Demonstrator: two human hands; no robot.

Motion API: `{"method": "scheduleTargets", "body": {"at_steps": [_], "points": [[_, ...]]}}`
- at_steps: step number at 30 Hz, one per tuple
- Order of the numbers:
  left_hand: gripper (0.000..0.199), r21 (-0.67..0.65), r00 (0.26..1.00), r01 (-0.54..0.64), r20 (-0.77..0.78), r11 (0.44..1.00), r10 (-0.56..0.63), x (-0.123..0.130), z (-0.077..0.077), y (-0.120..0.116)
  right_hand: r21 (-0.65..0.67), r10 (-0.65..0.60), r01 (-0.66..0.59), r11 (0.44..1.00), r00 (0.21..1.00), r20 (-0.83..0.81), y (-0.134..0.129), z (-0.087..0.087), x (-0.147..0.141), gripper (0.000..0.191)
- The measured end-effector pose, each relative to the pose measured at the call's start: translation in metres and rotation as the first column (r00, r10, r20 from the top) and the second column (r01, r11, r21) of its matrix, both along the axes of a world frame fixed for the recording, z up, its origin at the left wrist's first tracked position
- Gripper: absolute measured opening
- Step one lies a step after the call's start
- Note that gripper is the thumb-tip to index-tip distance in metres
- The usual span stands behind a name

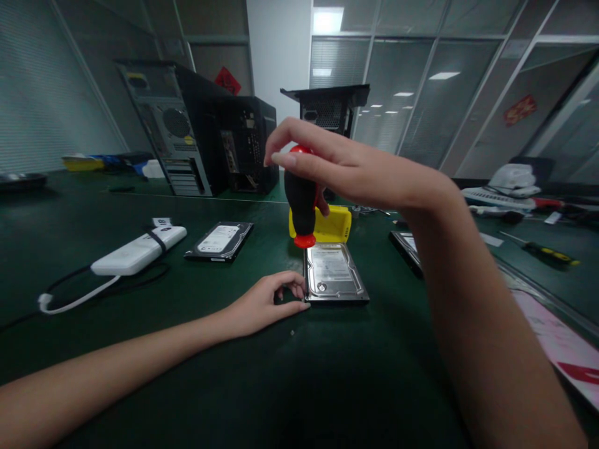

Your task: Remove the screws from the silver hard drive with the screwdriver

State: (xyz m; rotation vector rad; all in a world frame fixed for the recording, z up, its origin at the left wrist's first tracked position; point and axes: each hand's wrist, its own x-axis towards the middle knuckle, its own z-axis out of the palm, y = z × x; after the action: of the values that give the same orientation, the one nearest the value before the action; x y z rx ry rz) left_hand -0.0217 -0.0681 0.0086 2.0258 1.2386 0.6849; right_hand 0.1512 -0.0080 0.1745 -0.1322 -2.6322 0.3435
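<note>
The left forearm (135,357) is slanting in from 8 o'clock, the left hand (262,304) half curled and bracing the hard drive (333,271) at its near-left corner. The right hand (339,163) is gripping an upright screwdriver (300,199) at 12 o'clock; there the drive is lying flat, probably rigid, dense, slick and shock-sensitive, best held by its long sides.

An electronics workshop in an office-type rm is indicated: PC towers (206,125) are stood on a green bench (327,386), HDDs (219,239) are laid out flat, and a yellow-black screwdriver (550,254) is seen on the R. Office bldg is suggested by framed glass partitions (390,93), blinds (28,93) & rect. lights (444,75) mirrored in panes.
</note>
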Motion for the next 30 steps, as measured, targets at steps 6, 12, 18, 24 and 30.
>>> {"method": "scheduleTargets", "body": {"at_steps": [6,12,18,24,30], "points": [[0.018,0.009,1.0,0.005,0.007,1.0,-0.005,-0.0019,-0.001,0.0001,-0.073,0.06,-0.058,0.996,0.998,0.032,0.005,0.0016,0.0019,0.029],[0.017,0.0,1.0,0.014,0.016,1.0,-0.014,-0.0026,0.0002,-0.0013,-0.049,0.028,-0.028,0.998,1.0,0.001,0.0,0.0026,0.0024,0.028],[0.019,-0.002,1.0,0.018,0.021,1.0,-0.018,-0.0035,-0.0018,0.0003,-0.002,-0.033,0.033,0.999,0.999,0.014,-0.0039,0.0048,0.0036,0.033],[0.018,0.009,1.0,0.014,0.021,1.0,-0.014,-0.0031,-0.0038,0.0015,0.009,-0.066,0.066,0.998,0.996,0.058,-0.0015,0.0065,0.0051,0.037],[0.017,0.007,1.0,0.015,0.017,1.0,-0.015,-0.0023,-0.0004,0.0002,-0.003,-0.015,0.015,1.0,1.0,-0.003,-0.0018,0.0028,0.0024,0.035]]}}
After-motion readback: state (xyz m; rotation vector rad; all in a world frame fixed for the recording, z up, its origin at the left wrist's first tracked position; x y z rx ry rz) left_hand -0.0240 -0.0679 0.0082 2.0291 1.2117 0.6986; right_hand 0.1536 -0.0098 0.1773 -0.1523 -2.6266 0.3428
